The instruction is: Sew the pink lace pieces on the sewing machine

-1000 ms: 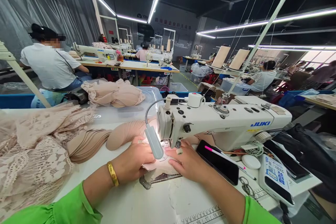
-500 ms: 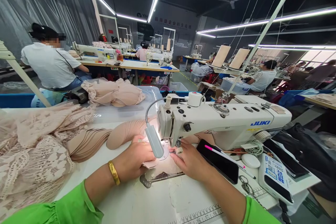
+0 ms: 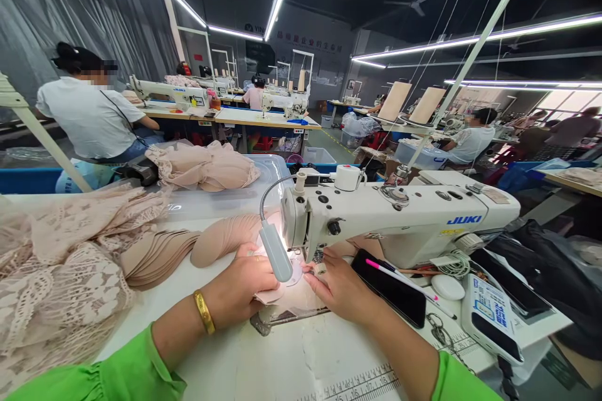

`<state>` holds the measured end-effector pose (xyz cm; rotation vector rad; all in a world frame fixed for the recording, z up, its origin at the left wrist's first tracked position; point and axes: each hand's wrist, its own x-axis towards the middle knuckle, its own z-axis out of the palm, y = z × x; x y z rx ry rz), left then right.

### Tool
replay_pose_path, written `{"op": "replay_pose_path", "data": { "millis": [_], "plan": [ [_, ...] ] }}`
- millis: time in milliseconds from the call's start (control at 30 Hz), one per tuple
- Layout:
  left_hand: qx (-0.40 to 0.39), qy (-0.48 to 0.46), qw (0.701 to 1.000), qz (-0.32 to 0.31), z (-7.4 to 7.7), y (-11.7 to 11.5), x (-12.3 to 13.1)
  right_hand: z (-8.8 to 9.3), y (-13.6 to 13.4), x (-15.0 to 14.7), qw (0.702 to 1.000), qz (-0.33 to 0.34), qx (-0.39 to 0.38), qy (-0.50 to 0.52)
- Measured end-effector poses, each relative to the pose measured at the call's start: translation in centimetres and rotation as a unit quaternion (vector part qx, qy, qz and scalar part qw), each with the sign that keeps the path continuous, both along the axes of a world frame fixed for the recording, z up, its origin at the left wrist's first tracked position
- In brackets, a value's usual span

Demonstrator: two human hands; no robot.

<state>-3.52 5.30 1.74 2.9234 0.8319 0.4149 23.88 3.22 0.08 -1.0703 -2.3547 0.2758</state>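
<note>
My left hand [image 3: 242, 285] is closed on a pale pink fabric piece [image 3: 270, 294] left of the needle area, its fingertips partly behind the grey lamp head [image 3: 276, 252]. On the other side of the needle area, my right hand [image 3: 341, 285] rests with thumb and fingers at the fabric's right edge; what lies between them is too small to make out. The white sewing machine [image 3: 409, 216] stands over the fabric. Behind my left hand lie fanned beige cup pieces [image 3: 221, 241], with another stack [image 3: 157, 257] further left.
Beige lace [image 3: 70, 282] is heaped at the left. A clear plastic box [image 3: 270, 178] stands behind the pieces. A black phone [image 3: 390, 291], pens, a white device [image 3: 491, 316] and keys lie right. Other people sit at machines beyond.
</note>
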Motion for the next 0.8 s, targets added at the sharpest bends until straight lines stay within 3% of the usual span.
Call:
{"op": "replay_pose_path", "data": {
  "millis": [133,800],
  "plan": [
    [-0.044,-0.009,0.999,0.007,0.40,-0.24,0.12,-0.02,0.01,-0.04,1.000,-0.002,-0.003,-0.007],
    [-0.048,-0.006,0.999,0.026,-0.15,-0.31,-0.09,-0.03,-0.09,0.00,0.999,-0.016,-0.005,-0.027]
  ]
}}
